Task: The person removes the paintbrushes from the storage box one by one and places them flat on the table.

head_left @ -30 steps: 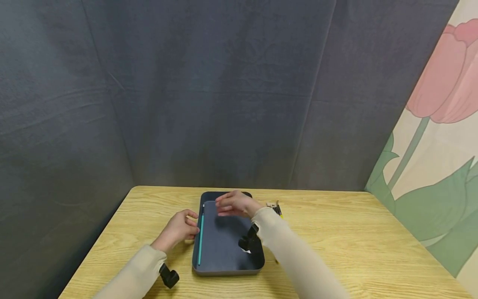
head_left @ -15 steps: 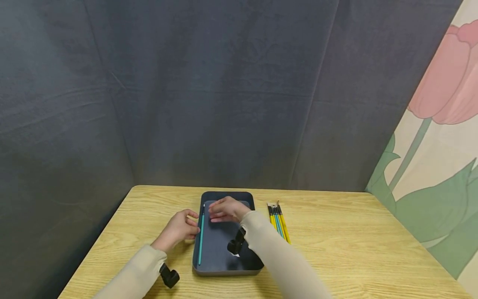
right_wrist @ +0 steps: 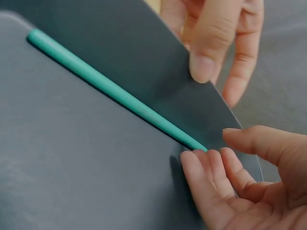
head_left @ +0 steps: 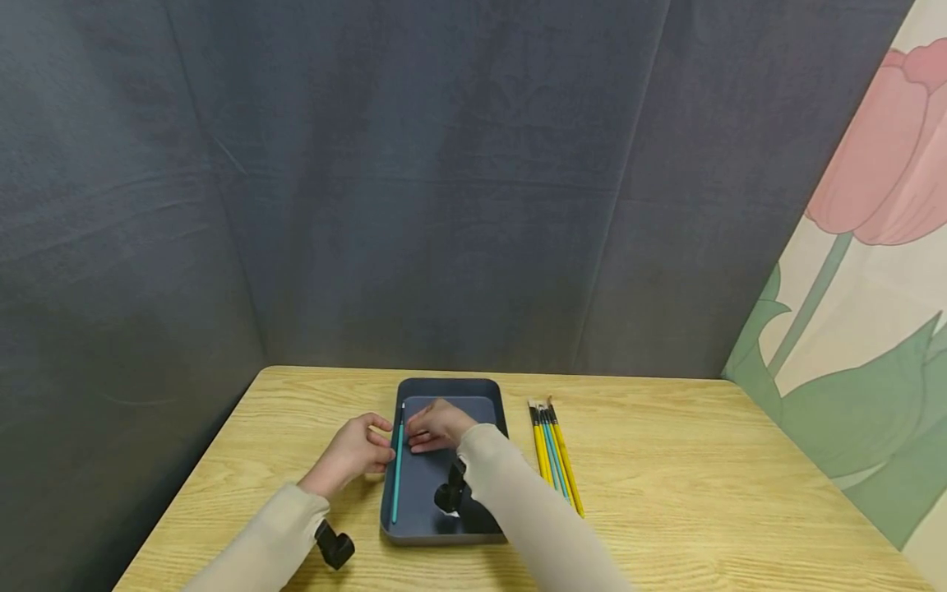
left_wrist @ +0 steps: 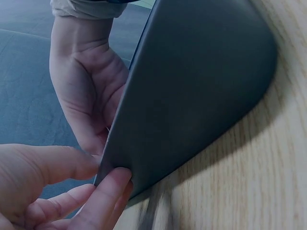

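Note:
A dark grey rectangular tray (head_left: 444, 538) sits on the table, with a teal paintbrush (head_left: 398, 481) lying lengthwise along the inside of its left wall. My left hand (head_left: 355, 450) grips the tray's left wall. In the right wrist view its thumb (right_wrist: 202, 68) lies over the rim on the inside, while its fingers (left_wrist: 103, 194) press the outside in the left wrist view. My right hand (head_left: 436, 426) reaches over the tray floor. Its fingertips (right_wrist: 189, 160) are right at the brush, the thumb standing apart from them. The brush's bristle end is hidden behind these fingers in the right wrist view.
Several yellow and teal paintbrushes (head_left: 551, 452) lie side by side on the wooden table (head_left: 703, 493), right of the tray. My right forearm crosses the tray's right wall. A dark grey curtain (head_left: 444, 205) hangs behind the table, and a tulip-patterned cloth (head_left: 873, 329) at the right.
My right hand has moved left and nearer across the tray to the teal paintbrush. Its forearm has uncovered the loose brushes. My left hand has stayed on the tray's wall.

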### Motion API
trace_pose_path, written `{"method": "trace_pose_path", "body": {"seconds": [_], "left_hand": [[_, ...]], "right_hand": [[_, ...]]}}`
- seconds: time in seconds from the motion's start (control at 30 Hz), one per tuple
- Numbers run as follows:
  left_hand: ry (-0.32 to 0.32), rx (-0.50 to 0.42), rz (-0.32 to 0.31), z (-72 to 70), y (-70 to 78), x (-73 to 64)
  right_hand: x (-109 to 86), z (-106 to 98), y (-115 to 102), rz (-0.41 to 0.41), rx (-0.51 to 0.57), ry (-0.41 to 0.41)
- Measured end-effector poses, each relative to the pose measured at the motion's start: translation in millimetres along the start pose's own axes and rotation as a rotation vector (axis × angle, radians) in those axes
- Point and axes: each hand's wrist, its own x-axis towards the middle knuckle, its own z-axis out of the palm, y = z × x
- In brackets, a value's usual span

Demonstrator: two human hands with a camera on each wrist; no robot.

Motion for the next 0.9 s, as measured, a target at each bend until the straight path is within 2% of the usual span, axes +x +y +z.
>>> {"method": "trace_pose_path", "body": {"seconds": [0.37,0.9], "left_hand": [[-0.017,-0.012,0.02,-0.9,1.0,1.0],[-0.024,-0.009,0.006,-0.6,2.4,-1.7]], "right_hand": [[0.5,14.0,-1.9,0.008,-0.106,0.103],[0.1,26.9,-8.9,0.051,-0.22,0.147]]}}
